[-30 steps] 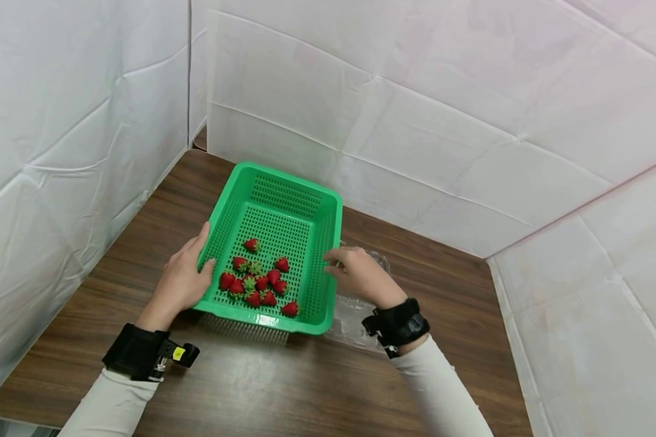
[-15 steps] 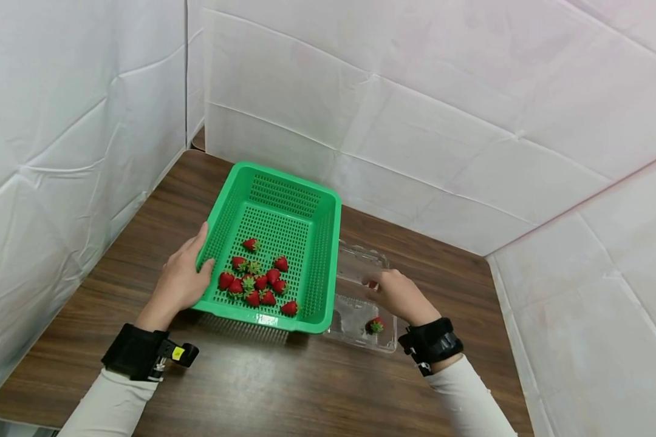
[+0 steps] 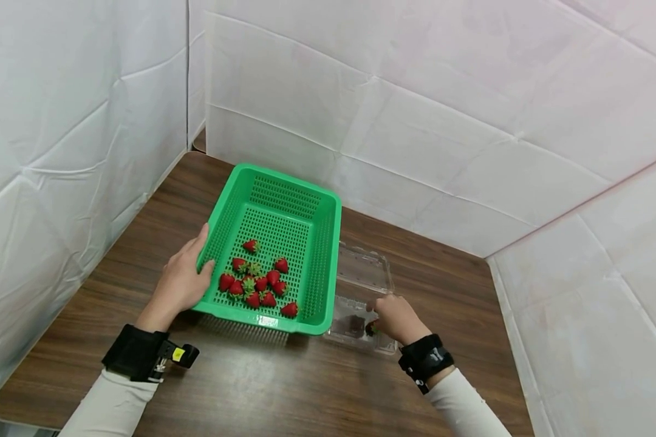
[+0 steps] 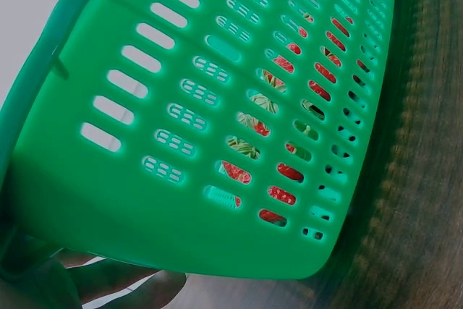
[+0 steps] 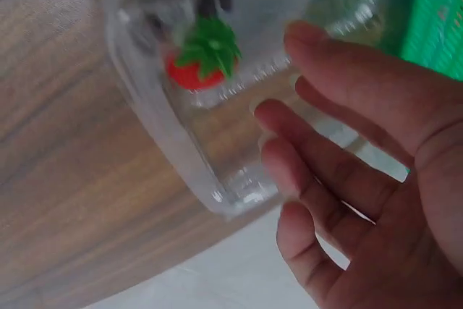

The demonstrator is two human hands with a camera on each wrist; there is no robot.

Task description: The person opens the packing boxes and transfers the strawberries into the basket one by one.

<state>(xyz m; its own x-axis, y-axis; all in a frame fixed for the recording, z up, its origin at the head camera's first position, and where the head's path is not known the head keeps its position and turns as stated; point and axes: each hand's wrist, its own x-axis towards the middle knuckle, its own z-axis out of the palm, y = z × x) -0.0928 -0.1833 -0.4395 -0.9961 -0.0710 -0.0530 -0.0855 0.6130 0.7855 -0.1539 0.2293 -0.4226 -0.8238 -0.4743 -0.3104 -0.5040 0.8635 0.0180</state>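
Note:
My left hand (image 3: 183, 276) grips the near left rim of a green perforated basket (image 3: 290, 237), thumb over the edge. Its fingers show below the rim in the left wrist view. Several red strawberries (image 3: 260, 283) lie inside, mostly bunched at the near left. On the right, my right hand (image 3: 396, 318) is over a clear plastic clamshell box (image 3: 343, 315). The right wrist view shows its fingers (image 5: 286, 164) loosely curved and apart, holding nothing. A strawberry (image 5: 189, 76) with green leaves lies in the box, a little away from the fingertips; the hand partly covers it in the head view.
The box's clear lid (image 3: 363, 267) lies folded back towards the wall. The basket overlaps the box's left side. Both stand on a brown wood-grain table (image 3: 240, 388). White sheeted walls (image 3: 404, 133) rise behind the table and at both sides.
My right hand has moved from the basket's right rim rightward and towards me, over the clamshell box. The left hand and the basket have stayed in place.

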